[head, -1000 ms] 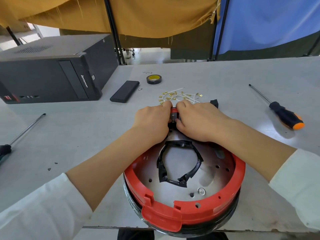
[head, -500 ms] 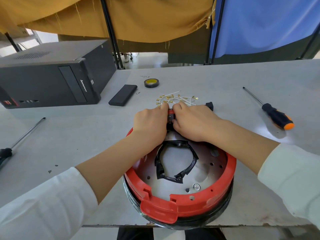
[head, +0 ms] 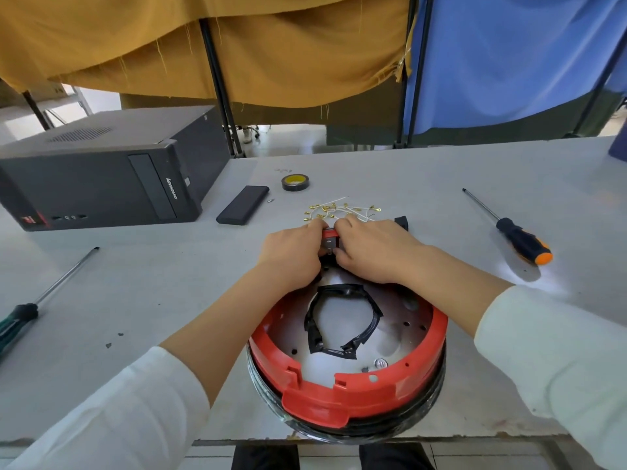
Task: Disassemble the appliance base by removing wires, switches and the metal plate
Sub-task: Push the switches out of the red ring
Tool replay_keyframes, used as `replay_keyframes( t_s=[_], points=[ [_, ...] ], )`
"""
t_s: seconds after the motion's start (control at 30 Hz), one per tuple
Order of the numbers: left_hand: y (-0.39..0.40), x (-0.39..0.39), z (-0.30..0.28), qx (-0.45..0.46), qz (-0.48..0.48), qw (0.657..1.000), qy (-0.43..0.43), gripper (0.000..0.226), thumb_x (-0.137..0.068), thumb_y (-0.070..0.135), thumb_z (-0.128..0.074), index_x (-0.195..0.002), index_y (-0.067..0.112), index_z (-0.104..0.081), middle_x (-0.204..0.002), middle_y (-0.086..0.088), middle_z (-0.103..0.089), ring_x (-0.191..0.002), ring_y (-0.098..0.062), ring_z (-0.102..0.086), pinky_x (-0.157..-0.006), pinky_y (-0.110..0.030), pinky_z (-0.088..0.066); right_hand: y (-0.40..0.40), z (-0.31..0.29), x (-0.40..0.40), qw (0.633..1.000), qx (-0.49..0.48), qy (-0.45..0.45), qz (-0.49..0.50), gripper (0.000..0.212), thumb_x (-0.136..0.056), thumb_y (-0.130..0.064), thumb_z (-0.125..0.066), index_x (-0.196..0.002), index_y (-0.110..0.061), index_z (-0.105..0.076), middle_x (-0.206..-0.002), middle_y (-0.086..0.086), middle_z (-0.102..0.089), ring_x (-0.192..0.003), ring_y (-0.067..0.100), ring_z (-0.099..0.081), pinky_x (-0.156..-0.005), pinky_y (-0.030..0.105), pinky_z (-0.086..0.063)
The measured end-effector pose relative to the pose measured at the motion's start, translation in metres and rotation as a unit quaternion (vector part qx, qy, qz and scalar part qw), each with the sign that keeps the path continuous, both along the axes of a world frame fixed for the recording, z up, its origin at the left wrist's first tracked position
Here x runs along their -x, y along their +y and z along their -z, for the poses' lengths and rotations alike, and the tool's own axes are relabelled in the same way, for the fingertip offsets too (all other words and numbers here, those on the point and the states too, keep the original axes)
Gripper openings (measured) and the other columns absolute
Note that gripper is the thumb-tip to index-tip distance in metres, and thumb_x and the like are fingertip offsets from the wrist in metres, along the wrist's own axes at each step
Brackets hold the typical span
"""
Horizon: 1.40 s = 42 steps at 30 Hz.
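My left hand (head: 291, 251) and right hand (head: 369, 251) both pinch a small switch part (head: 329, 244) at the far rim of the round red plastic appliance base (head: 346, 388).

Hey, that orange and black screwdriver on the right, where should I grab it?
Grip the screwdriver by its thick black and orange handle, coming from above. It lies flat on the table, handle toward you, thin shaft pointing away, and nothing crowds it. Your right hand is the nearer one.
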<state>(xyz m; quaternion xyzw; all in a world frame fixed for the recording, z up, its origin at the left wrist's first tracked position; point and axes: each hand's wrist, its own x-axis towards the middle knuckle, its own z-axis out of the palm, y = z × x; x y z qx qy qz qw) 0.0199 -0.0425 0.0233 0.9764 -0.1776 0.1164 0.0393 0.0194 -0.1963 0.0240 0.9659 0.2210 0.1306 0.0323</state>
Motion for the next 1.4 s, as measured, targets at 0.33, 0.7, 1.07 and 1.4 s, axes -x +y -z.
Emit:
replay_keyframes(
  t_s=[0.33, 0.7, 1.07, 1.4],
  points=[
    [-0.023, 0.001, 0.004, -0.038, -0.039, 0.998, -0.033, 0.031, -0.083, 0.008, -0.048, -0.112, 0.017, -0.041, -0.1, -0.004, -0.064, -0.092, -0.032, -0.061, -0.06, -0.032, -0.031, -0.014, 0.005, 0.002, 0.999, 0.017, -0.045, -0.013, 0.03, -0.095, -0.037, -0.036, -0.111, -0.012, -0.043, -0.113, 0.007, -0.053, -0.09, 0.031, -0.061, -0.059, 0.034, -0.03],
    [-0.03, -0.004, 0.006, -0.067, -0.043, 0.996, -0.05, 0.035, -0.082, 0.006, -0.048, -0.115, 0.016, -0.039, -0.099, -0.004, -0.066, -0.091, -0.032, -0.063, -0.058, -0.031, -0.031, -0.01, 0.006, -0.002, 0.999, 0.001, -0.039, 0.003, 0.03, -0.097, -0.033, -0.033, -0.112, -0.01, -0.044, -0.114, 0.008, -0.054, -0.089, 0.032, -0.062, -0.059, 0.034, -0.028],
    [-0.02, 0.001, 0.003, 0.011, -0.029, 0.999, -0.024, 0.047, -0.085, 0.007, -0.045, -0.131, 0.019, -0.038, -0.109, -0.01, -0.065, -0.098, -0.035, -0.061, -0.065, -0.032, -0.034, -0.012, -0.007, -0.005, 0.971, -0.165, 0.149, 0.083, 0.038, -0.089, -0.051, -0.028, -0.105, -0.028, -0.053, -0.095, -0.007, -0.062, -0.095, 0.021, -0.058, -0.067, 0.033, -0.039],
    [-0.02, 0.003, 0.002, 0.044, -0.044, 0.998, -0.017, 0.048, -0.085, 0.006, -0.044, -0.131, 0.014, -0.033, -0.098, -0.012, -0.065, -0.088, -0.035, -0.062, -0.059, -0.034, -0.032, -0.005, -0.031, -0.035, 0.869, -0.343, 0.343, 0.094, 0.014, -0.091, -0.039, -0.058, -0.084, -0.031, -0.066, -0.111, 0.006, -0.066, -0.103, 0.021, -0.059, -0.089, 0.029, -0.045]
  ],
)
